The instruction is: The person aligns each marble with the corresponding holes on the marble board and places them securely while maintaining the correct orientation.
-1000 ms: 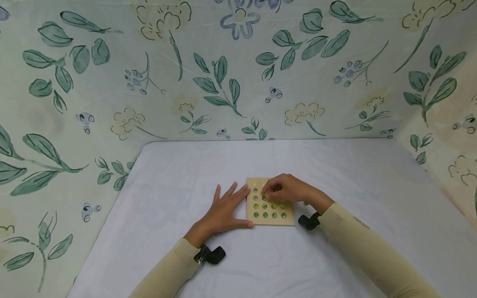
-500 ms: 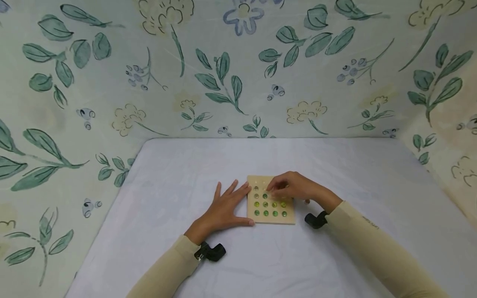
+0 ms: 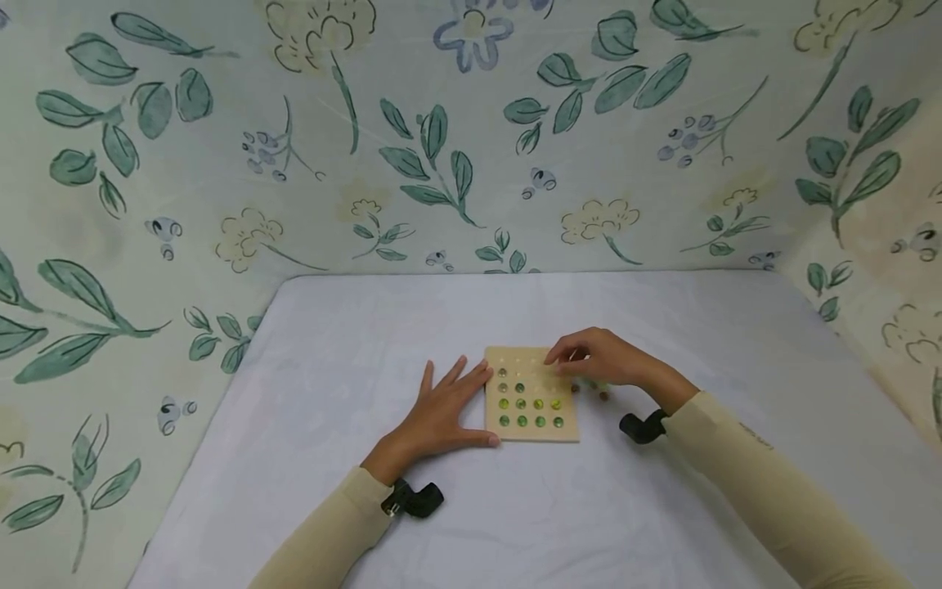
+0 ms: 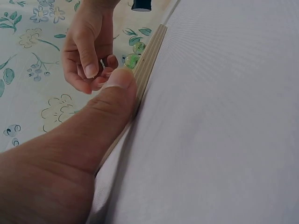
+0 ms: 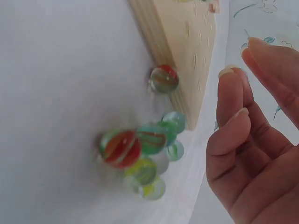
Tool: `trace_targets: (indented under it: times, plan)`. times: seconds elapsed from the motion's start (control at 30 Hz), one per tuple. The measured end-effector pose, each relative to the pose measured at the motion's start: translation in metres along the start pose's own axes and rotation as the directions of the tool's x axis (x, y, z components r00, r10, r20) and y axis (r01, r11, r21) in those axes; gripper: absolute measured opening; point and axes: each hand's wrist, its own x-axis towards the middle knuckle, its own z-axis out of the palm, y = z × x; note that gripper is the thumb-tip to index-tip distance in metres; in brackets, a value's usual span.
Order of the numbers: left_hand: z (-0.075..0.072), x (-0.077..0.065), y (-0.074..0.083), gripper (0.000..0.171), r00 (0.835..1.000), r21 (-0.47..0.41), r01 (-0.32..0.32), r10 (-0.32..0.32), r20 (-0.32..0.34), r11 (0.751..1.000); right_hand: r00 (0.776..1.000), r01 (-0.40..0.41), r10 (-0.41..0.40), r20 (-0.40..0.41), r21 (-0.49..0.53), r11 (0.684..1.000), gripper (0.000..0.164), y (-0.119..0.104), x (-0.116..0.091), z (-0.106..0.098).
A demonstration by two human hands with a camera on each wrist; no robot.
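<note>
My left hand is spread at the left side of a square wooden marble board, with fingertips at its edge. In the left wrist view, the left thumb presses along the board's layered edge. Green and yellow-green marbles fill the two near rows, and a few more marbles sit farther back at the left. My right hand hovers over the board's far right part, fingers loosely bent. From the right wrist, nothing shows between the thumb and fingers.
Loose marbles lie on the white cloth beside the board's right edge, partly hidden by the right hand. Among them are a red-striped marble, a yellow one and, against the board, a red-and-clear one. Floral fabric hangs behind.
My right hand has lifted off a green marble in the second column and moved right, uncovering that marble and loose marbles beside the board. The left hand has stayed in place.
</note>
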Motion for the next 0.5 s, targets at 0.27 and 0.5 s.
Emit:
trace_targets:
  times: [0.27, 0.5]
  plan:
    - [0.002, -0.001, 0.000, 0.107, 1.000, 0.001, 0.009, -0.009, 0.005, 1.000, 0.999, -0.027, 0.027, -0.032, -0.005, 1.000, 0.016, 0.007, -0.009, -0.006]
    - [0.001, 0.000, 0.001, 0.107, 1.000, 0.004, 0.010, -0.010, 0.004, 1.000, 0.997, -0.066, 0.065, -0.050, -0.009, 0.998, 0.016, 0.009, -0.016, -0.011]
